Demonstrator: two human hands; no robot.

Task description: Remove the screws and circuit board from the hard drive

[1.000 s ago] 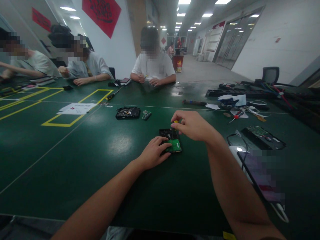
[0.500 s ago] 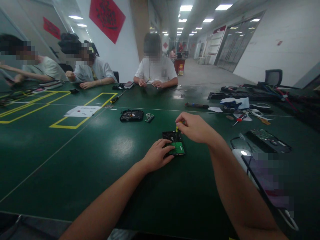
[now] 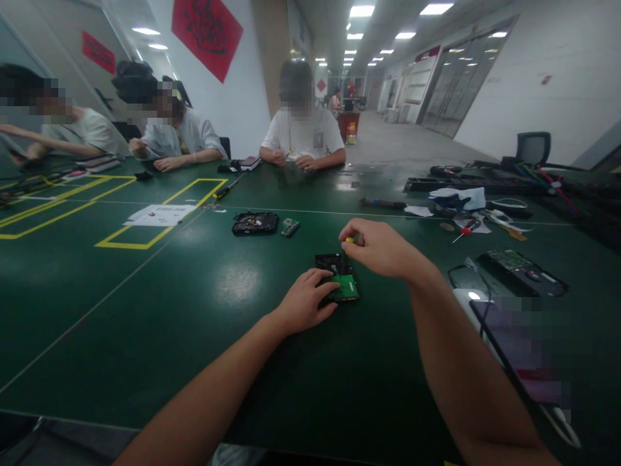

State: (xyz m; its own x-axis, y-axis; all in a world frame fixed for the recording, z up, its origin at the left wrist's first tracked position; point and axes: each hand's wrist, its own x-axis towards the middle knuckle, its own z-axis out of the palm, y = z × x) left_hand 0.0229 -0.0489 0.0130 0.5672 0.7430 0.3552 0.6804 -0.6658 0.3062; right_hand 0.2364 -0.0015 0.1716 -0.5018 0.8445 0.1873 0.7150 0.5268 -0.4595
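Observation:
A black hard drive (image 3: 331, 264) with a green circuit board (image 3: 347, 287) on top lies on the green table (image 3: 145, 310) in front of me. My left hand (image 3: 305, 301) rests on the drive's near left side, fingers pressed on it to hold it. My right hand (image 3: 377, 247) hovers just above the drive's far end, fingers pinched round a small yellow-handled screwdriver (image 3: 348, 240) that points down at the drive.
A second hard drive (image 3: 255, 223) and a loose circuit board (image 3: 290, 227) lie further back. A paper sheet (image 3: 160, 214) sits in a yellow-taped box. Tools, cables and another drive (image 3: 521, 269) crowd the right side. A dark tablet (image 3: 521, 353) lies near right. Three people sit opposite.
My right hand has shifted slightly over the drive with the screwdriver. The left hand has stayed on the drive. The camera view has tilted a little.

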